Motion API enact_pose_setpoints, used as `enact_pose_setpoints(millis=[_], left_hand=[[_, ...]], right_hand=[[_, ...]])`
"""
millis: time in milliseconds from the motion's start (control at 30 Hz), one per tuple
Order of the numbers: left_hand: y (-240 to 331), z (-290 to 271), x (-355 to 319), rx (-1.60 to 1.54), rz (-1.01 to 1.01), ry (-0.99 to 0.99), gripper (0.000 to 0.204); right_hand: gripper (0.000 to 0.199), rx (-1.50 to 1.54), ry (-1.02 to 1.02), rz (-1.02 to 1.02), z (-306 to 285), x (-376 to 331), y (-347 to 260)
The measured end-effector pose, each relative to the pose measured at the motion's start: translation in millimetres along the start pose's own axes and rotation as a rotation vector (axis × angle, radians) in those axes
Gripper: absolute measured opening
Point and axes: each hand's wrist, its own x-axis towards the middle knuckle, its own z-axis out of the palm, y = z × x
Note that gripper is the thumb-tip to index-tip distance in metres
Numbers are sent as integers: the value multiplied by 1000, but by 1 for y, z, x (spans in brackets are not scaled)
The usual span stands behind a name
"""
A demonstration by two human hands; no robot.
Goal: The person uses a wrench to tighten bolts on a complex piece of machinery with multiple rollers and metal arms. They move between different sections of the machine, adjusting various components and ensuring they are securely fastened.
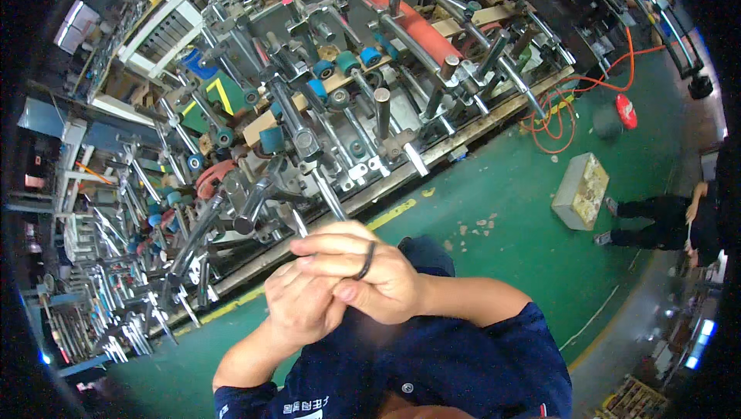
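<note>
The left hand [297, 303] is clasped by the right hand [386, 280]; both could be bumped if pushed into the metal bar [329, 193].

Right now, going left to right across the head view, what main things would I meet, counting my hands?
Green panel, your left hand, your right hand, pale block, another person.

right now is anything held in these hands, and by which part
No held object shows: the right hand, a black band on it, overlaps the left hand; anything hidden between cannot be told.
</note>
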Motion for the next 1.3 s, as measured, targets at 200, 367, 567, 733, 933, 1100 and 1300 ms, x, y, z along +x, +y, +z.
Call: enact_pose_setpoints(millis=[200, 367, 567, 733, 933, 1100, 1300], left_hand=[[-12, 72, 35, -240, -284, 130, 51], [-36, 165, 64, -537, -683, 347, 60], [-125, 259, 100, -514, -1024, 723, 81], [-189, 266, 138, -275, -1044, 941, 94], [-241, 272, 175, 0, -1181, 1047, 82], [-257, 274, 167, 85, -1265, 970, 52], [-260, 280, 173, 151, -1211, 1130, 42]], right_hand=[[33, -64, 283, -3, -103, -13, -4], [21, -368, 216, 109, -207, -10, 9], [23, -438, 66, 55, -281, 18, 31], [19, -430, -46, 42, -302, 54, 50], [16, -532, -254, 31, -317, 102, 59], [12, -489, -315, 127, -322, 112, 77], [12, -417, -428, 122, -333, 132, 94]])
